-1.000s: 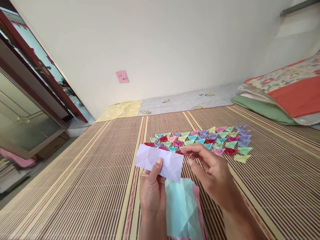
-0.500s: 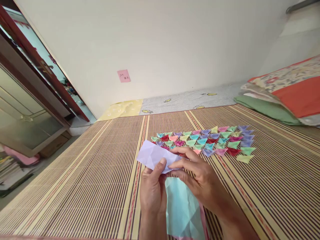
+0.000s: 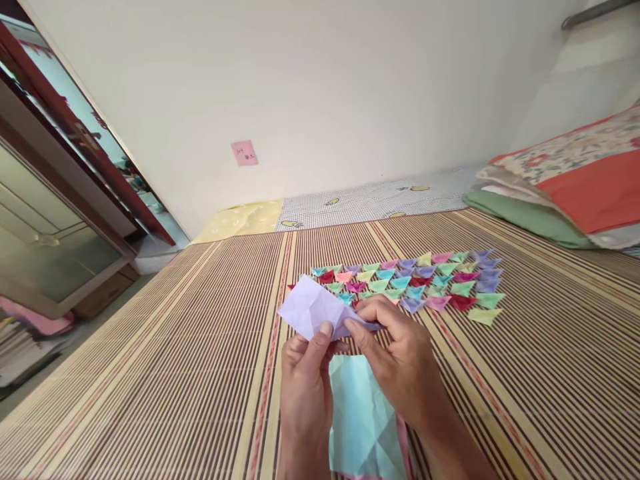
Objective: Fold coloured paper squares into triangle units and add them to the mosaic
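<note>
Both of my hands hold a creased lavender paper (image 3: 313, 308) above a striped bamboo mat (image 3: 150, 373). My left hand (image 3: 305, 377) pinches its lower edge with the thumb on top. My right hand (image 3: 400, 360) pinches its right end, fingers closed on the fold. Beneath my hands lie flat sheets of light blue paper (image 3: 363, 420) with a pink sheet showing at the edge. Beyond the hands, several small folded paper pieces (image 3: 425, 280) in many colours lie in rows on the mat.
A stack of pillows and folded bedding (image 3: 570, 187) sits at the right. A white wall with a pink note (image 3: 245, 153) stands behind. A dark red door frame and mirror (image 3: 60, 200) are at the left, past the mat's edge.
My right hand came in from the right and closed on the lavender paper's right end. The paper went from a flat strip to a folded, angled shape.
</note>
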`<move>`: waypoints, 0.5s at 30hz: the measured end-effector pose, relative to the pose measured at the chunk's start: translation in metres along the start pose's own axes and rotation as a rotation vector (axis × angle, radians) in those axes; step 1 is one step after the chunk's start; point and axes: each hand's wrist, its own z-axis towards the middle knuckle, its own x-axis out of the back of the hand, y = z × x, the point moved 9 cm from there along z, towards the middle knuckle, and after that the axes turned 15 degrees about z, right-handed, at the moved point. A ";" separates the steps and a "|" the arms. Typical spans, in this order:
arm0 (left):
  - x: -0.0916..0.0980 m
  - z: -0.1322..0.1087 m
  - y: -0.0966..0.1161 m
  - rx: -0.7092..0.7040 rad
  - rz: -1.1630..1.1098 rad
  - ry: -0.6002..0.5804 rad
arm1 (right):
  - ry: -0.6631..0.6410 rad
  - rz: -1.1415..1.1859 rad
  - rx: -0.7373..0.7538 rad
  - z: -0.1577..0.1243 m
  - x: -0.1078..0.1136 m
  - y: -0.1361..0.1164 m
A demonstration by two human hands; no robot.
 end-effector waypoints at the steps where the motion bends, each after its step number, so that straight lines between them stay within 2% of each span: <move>1: 0.000 0.000 0.000 -0.004 0.007 0.004 | 0.007 0.002 -0.004 0.000 0.001 0.000; 8: 0.000 -0.004 0.001 -0.045 0.013 0.047 | 0.049 0.006 -0.015 0.000 0.005 -0.001; 12: -0.010 -0.005 0.002 -0.061 0.043 -0.028 | 0.064 0.023 -0.024 0.000 0.006 -0.001; 15: -0.010 -0.005 0.001 -0.061 0.061 -0.016 | 0.060 0.023 -0.028 0.000 0.005 0.000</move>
